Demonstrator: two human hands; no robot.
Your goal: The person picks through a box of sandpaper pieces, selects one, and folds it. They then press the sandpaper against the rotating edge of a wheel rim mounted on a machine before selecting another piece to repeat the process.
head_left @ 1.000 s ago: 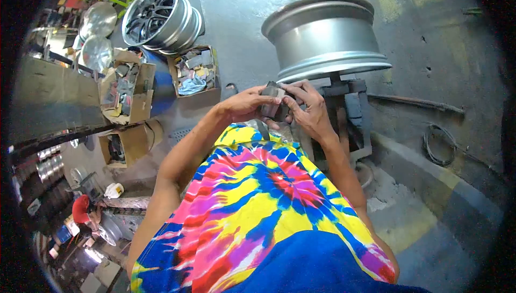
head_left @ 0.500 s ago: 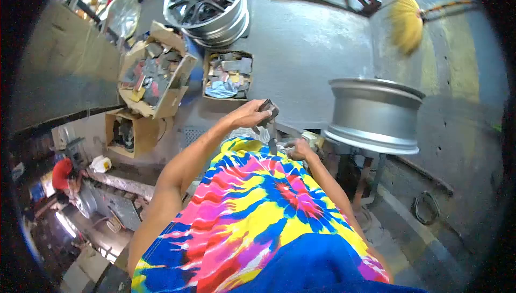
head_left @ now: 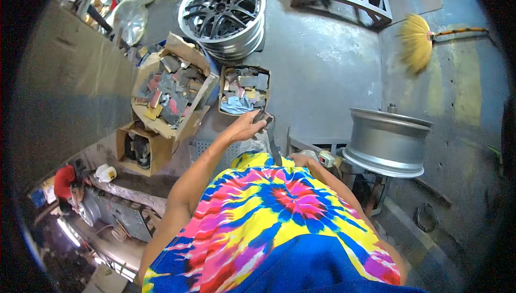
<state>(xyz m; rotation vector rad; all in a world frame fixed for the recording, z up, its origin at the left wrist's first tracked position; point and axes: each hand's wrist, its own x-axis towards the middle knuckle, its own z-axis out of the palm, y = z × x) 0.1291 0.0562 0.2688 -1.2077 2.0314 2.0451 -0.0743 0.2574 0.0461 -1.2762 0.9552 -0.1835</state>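
My left hand [head_left: 248, 126] is out in front of my body, its fingers closed round a small dark, flat piece [head_left: 262, 116] that looks like a folded sheet or pad. From beside it a dark strip [head_left: 274, 145] hangs down to the tie-dye shirt [head_left: 258, 201]. Low at the shirt's edge is my right hand [head_left: 304, 159], its fingers mostly hidden by the cloth. Just beyond my left hand stands a small cardboard box [head_left: 221, 111] of sanding scraps and a blue cloth. To the right of my right hand, a silver wheel rim [head_left: 384, 145] sits on a stand.
A larger torn carton [head_left: 199, 111] full of scraps stands left, with another box [head_left: 156, 156] below it. Stacked wheel rims [head_left: 223, 16] and a metal frame [head_left: 344, 0] lie ahead. A broom [head_left: 418, 44] is at right. At lower left a person in red [head_left: 65, 181] bends over a rim.
The view has shifted, so the surroundings appear lower and further right. My left hand still grips the dark piece. My right hand has drawn in against the shirt and shows less.
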